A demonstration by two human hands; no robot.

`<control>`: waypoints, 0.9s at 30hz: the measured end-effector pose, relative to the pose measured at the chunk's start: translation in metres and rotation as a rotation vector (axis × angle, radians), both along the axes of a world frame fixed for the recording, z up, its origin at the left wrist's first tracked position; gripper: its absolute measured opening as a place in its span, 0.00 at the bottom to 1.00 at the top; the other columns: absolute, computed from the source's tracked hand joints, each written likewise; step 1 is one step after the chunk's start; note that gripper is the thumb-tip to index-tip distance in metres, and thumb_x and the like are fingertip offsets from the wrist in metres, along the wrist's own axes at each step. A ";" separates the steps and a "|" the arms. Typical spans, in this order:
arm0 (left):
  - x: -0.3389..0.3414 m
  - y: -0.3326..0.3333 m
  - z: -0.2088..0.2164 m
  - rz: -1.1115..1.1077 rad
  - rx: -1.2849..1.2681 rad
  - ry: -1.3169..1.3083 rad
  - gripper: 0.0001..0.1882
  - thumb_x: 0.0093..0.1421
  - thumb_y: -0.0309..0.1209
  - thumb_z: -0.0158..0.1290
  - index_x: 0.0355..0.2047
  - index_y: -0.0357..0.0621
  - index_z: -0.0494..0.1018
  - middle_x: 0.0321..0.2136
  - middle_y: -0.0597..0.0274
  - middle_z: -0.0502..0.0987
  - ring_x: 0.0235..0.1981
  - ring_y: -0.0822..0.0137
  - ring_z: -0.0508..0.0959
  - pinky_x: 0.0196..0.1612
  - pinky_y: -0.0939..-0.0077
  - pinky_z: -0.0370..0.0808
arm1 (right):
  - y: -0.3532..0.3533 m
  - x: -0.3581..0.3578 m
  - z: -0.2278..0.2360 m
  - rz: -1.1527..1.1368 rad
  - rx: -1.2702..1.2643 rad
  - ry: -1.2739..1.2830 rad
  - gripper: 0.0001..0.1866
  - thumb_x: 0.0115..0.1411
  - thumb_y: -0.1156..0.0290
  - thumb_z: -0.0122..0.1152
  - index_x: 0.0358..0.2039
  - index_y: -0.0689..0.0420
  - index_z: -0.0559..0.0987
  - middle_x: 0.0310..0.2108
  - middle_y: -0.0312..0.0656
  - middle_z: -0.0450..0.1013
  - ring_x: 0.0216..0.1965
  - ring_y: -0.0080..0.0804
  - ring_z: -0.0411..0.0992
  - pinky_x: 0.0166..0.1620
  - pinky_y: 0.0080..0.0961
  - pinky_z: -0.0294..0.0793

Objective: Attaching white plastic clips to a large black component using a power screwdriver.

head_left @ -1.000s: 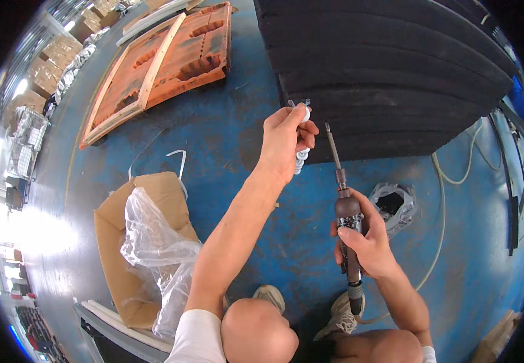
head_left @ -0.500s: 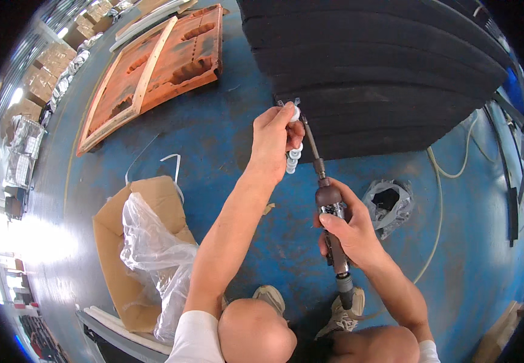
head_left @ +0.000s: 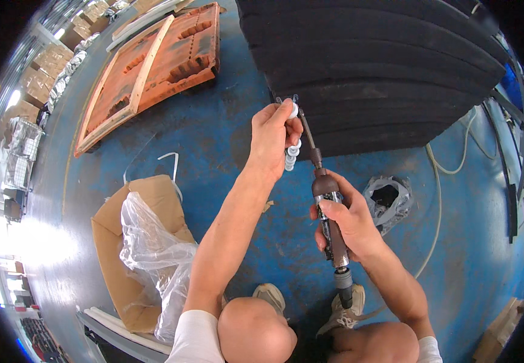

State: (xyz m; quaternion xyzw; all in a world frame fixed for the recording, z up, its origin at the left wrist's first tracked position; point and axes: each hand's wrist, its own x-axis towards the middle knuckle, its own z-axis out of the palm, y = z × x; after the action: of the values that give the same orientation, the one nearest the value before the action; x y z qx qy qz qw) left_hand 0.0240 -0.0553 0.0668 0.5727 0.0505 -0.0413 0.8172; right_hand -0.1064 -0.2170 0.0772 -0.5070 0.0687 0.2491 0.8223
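Observation:
My right hand point(head_left: 354, 219) is wrapped around a dark air screwdriver point(head_left: 337, 242), its thumb lying along the body. The long bit reaches up to the near left corner of a big black padded block point(head_left: 365, 91). At that corner my left hand point(head_left: 272, 136) is closed on a row of white round plastic pieces point(head_left: 290, 158), and the lower ones hang out below its fingers. One white piece point(head_left: 294, 111) shows by the fingertips, close to the bit's tip. A small metal bracket sticks out just above it. Whether the bit touches a screw is hidden.
To my left lies an open cardboard box point(head_left: 109, 242) with clear plastic film point(head_left: 153, 236) spilling out. Beyond it rests an orange panel with a wooden frame point(head_left: 153, 78). A plastic bag point(head_left: 389, 202) sits right of the driver, beside a pale air hose point(head_left: 436, 236).
The screwdriver and my right hand have shifted slightly up and to the left. My left hand stays at the block's corner with the white pieces.

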 end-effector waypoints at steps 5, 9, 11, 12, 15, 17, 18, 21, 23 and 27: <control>0.002 0.000 -0.001 0.008 0.014 -0.005 0.14 0.67 0.38 0.49 0.27 0.42 0.70 0.18 0.63 0.73 0.14 0.75 0.66 0.19 0.78 0.62 | -0.002 0.001 0.007 0.001 0.095 0.049 0.33 0.60 0.64 0.57 0.64 0.53 0.59 0.31 0.46 0.70 0.13 0.34 0.70 0.16 0.29 0.71; 0.003 -0.001 0.000 0.024 -0.012 0.014 0.14 0.67 0.37 0.50 0.27 0.41 0.70 0.18 0.62 0.73 0.14 0.75 0.66 0.19 0.78 0.62 | 0.002 0.001 0.013 0.011 0.229 0.109 0.31 0.62 0.64 0.57 0.64 0.52 0.59 0.31 0.44 0.70 0.14 0.32 0.71 0.16 0.29 0.72; 0.003 -0.001 0.000 0.033 -0.024 0.026 0.14 0.67 0.37 0.50 0.27 0.41 0.70 0.18 0.62 0.73 0.14 0.75 0.66 0.19 0.78 0.62 | 0.006 0.000 0.014 0.008 0.252 0.125 0.30 0.62 0.63 0.57 0.63 0.52 0.60 0.32 0.44 0.69 0.14 0.32 0.71 0.17 0.30 0.73; 0.003 0.000 0.001 0.034 -0.017 0.034 0.14 0.67 0.37 0.50 0.27 0.41 0.70 0.18 0.62 0.73 0.14 0.74 0.66 0.19 0.78 0.62 | 0.009 0.000 0.015 0.000 0.260 0.130 0.30 0.62 0.63 0.56 0.64 0.51 0.60 0.31 0.45 0.69 0.14 0.33 0.70 0.18 0.31 0.72; 0.005 -0.001 0.001 0.036 -0.022 0.042 0.14 0.67 0.37 0.50 0.28 0.41 0.70 0.18 0.61 0.73 0.14 0.74 0.66 0.19 0.78 0.62 | 0.011 -0.001 0.017 -0.015 0.270 0.130 0.30 0.62 0.63 0.54 0.64 0.50 0.61 0.31 0.46 0.69 0.13 0.33 0.70 0.19 0.32 0.72; 0.006 -0.001 0.001 0.034 -0.033 0.041 0.14 0.67 0.37 0.50 0.28 0.41 0.70 0.18 0.61 0.73 0.14 0.74 0.67 0.19 0.78 0.63 | 0.011 0.000 0.017 -0.023 0.274 0.123 0.30 0.62 0.63 0.54 0.64 0.50 0.61 0.31 0.46 0.69 0.13 0.33 0.69 0.19 0.32 0.71; 0.007 -0.001 0.001 0.030 -0.031 0.039 0.14 0.67 0.37 0.50 0.28 0.41 0.70 0.18 0.61 0.73 0.14 0.74 0.67 0.19 0.78 0.63 | 0.011 0.001 0.017 -0.017 0.255 0.121 0.30 0.61 0.64 0.54 0.64 0.50 0.61 0.31 0.46 0.69 0.13 0.33 0.69 0.19 0.32 0.72; 0.009 0.002 -0.001 0.033 -0.027 0.042 0.13 0.67 0.36 0.50 0.28 0.41 0.69 0.19 0.61 0.73 0.15 0.74 0.67 0.19 0.79 0.63 | 0.013 0.004 0.017 -0.010 0.211 0.114 0.30 0.60 0.65 0.53 0.64 0.50 0.61 0.31 0.45 0.69 0.13 0.32 0.69 0.19 0.32 0.72; 0.011 0.001 0.002 0.037 -0.031 0.042 0.13 0.67 0.36 0.50 0.28 0.41 0.69 0.19 0.61 0.73 0.15 0.74 0.67 0.19 0.80 0.63 | 0.013 0.007 0.017 -0.014 0.180 0.104 0.30 0.60 0.65 0.53 0.64 0.50 0.61 0.31 0.45 0.69 0.13 0.32 0.69 0.19 0.32 0.72; 0.011 0.001 0.000 0.066 -0.049 0.087 0.14 0.67 0.37 0.50 0.27 0.42 0.69 0.18 0.61 0.72 0.14 0.74 0.67 0.18 0.80 0.62 | 0.013 0.009 0.020 0.000 0.143 0.095 0.30 0.60 0.66 0.52 0.64 0.52 0.61 0.31 0.45 0.69 0.13 0.32 0.70 0.18 0.32 0.72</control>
State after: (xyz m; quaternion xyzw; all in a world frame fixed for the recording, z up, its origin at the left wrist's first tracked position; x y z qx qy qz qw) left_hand 0.0353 -0.0546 0.0670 0.5484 0.1037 -0.0405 0.8288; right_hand -0.0978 -0.2036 0.0971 -0.4348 0.0897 0.2769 0.8522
